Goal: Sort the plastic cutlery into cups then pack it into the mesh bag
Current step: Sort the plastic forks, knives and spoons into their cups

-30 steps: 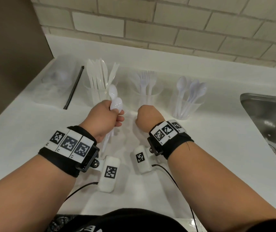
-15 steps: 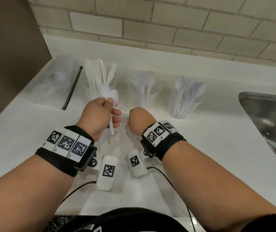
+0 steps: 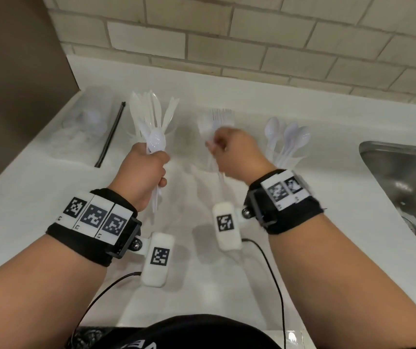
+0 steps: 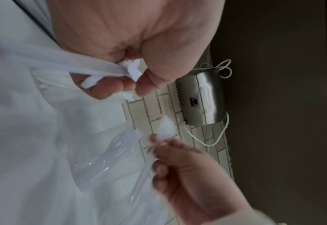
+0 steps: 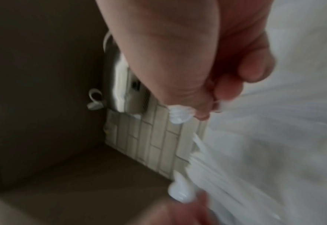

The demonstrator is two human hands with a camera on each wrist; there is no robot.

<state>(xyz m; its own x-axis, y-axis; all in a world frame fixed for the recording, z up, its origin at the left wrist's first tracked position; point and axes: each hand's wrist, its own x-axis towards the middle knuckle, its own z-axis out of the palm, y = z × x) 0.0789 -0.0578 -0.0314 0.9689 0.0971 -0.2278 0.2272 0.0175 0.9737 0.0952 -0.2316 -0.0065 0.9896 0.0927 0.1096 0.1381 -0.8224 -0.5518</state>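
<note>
Up close, the left hand (image 3: 143, 172) has its grip clenched round a bunch of white plastic spoons (image 3: 155, 143), bowls standing up above the fist and handles poking out below it, held over the white bench (image 3: 38, 187). From the left wrist view the handle ends splay out between the curled fingers (image 4: 108, 86). The right hand (image 3: 237, 154) is blurred, but its fingers are curled on a single white piece of cutlery (image 4: 165, 129); that view shows what looks like a spoon bowl above the fingertips and a thin handle running down through them.

Behind the hands, three clear cups stand in a row near the back of the bench. The left cup (image 3: 171, 131) holds knives (image 3: 151, 109), just behind the left fist. The middle cup (image 3: 203, 170) holds forks (image 3: 220, 115), their tines showing above the right hand. The right cup (image 3: 291, 159) holds spoons, bowls up, just beside the right wrist.

Further left lies the mesh bag (image 3: 86, 124), flat on the bench with a black strip (image 3: 111, 134) along its right edge. A steel sink (image 3: 403, 177) sits at the far right.
</note>
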